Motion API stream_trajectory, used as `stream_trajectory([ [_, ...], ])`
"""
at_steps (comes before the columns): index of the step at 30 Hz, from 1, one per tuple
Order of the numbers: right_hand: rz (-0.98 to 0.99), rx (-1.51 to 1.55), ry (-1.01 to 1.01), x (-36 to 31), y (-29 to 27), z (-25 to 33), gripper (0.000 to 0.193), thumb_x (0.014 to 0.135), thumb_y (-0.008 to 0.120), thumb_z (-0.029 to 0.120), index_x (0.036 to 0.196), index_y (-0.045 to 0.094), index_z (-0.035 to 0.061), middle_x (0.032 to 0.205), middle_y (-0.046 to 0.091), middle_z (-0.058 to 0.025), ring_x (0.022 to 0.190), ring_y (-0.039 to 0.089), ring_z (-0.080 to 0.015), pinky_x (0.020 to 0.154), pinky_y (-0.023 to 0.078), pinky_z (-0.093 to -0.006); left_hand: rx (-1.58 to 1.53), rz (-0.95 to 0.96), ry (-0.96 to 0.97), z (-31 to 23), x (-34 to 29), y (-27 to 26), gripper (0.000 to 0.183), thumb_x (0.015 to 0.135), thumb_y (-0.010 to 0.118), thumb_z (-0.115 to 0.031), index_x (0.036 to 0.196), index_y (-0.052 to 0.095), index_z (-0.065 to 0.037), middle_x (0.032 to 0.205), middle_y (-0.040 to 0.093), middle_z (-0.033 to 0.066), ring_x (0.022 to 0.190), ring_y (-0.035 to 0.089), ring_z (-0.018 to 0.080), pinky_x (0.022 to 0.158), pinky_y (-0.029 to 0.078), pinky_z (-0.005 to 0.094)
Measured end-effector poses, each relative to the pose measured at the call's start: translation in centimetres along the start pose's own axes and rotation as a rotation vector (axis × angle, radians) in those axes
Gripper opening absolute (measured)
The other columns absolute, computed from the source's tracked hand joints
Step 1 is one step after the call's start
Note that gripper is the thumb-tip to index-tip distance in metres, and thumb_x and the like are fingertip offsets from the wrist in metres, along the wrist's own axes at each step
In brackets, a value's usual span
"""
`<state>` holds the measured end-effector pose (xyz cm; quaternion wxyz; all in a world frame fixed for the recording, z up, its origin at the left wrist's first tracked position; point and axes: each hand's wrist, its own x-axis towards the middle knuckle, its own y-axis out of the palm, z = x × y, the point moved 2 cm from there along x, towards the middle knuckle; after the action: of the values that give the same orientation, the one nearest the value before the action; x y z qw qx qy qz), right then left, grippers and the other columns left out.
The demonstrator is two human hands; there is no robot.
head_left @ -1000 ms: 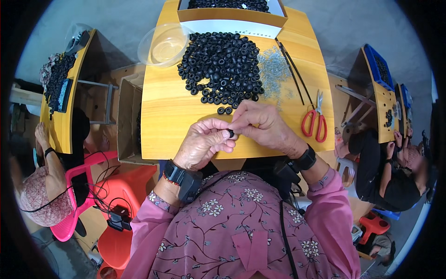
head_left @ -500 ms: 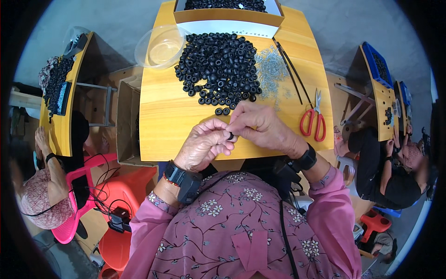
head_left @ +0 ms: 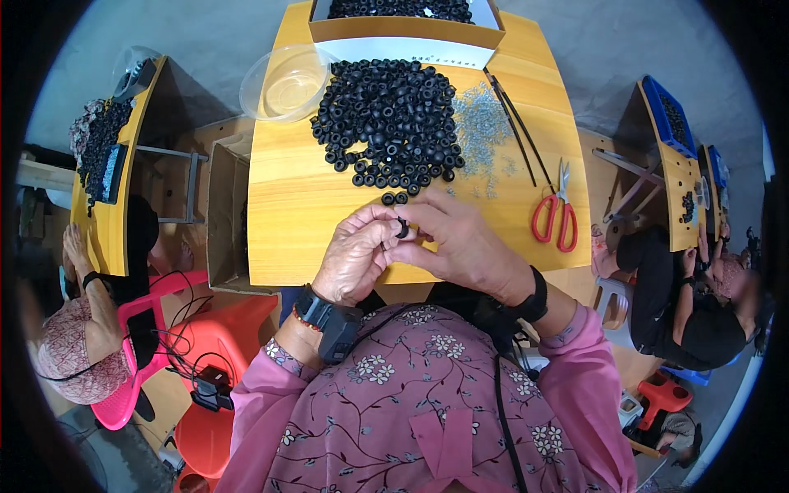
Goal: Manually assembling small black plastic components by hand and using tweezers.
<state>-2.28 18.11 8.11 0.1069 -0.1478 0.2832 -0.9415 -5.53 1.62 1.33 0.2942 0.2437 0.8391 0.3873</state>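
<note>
Near the table's front edge, my left hand (head_left: 355,253) is closed, pinching a small black rubber ring (head_left: 402,229) between thumb and fingertips. My right hand (head_left: 470,245) curls around the same ring from the other side, its thumb and forefinger meeting it; what else its fingertips may hold is hidden. Just beyond my fingers, two loose rings (head_left: 394,198) lie in front of a large pile of black rubber rings (head_left: 386,115). Right of the pile are scattered many tiny clear or silvery pieces (head_left: 482,119).
Red-handled scissors (head_left: 555,215) and two thin dark sticks (head_left: 519,122) lie on the right of the table (head_left: 279,222). A clear plastic bowl (head_left: 288,89) stands far left, an open box (head_left: 403,39) of black pieces at the back. People work at side tables.
My right hand has shifted from pinching above the ring to curling around its right side, thumb lower. The ring has moved slightly up and left and turned in my fingers.
</note>
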Motion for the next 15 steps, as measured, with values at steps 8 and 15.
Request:
stream_trajectory([
  [8, -0.001, -0.291, -0.054, 0.2, 0.2, 0.5, 0.026, 0.082, 0.072, 0.02, 0.092, 0.056, 0.003, 0.084, 0.054, -0.0131, 0.07, 0.062, -0.0329, 0.06, 0.051, -0.0427, 0.065, -0.066, -0.014, -0.2, -0.3, 0.6, 0.015, 0.096, 0.056, -0.003, 0.107, 0.064, 0.002, 0.097, 0.067, 0.0087, 0.083, 0.068, 0.0182, 0.079, 0.059, 0.0333],
  [15, -0.079, -0.222, -0.067, -0.2, 0.6, -1.0, 0.027, 0.079, 0.075, 0.02, 0.089, 0.056, 0.0031, 0.08, 0.053, -0.0122, 0.067, 0.061, -0.0318, 0.057, 0.051, -0.0412, 0.015, -0.047, -0.034, -0.4, -0.5, 0.4, 0.016, 0.097, 0.056, -0.001, 0.111, 0.064, 0.002, 0.098, 0.07, 0.0114, 0.081, 0.07, 0.017, 0.075, 0.061, 0.0325],
])
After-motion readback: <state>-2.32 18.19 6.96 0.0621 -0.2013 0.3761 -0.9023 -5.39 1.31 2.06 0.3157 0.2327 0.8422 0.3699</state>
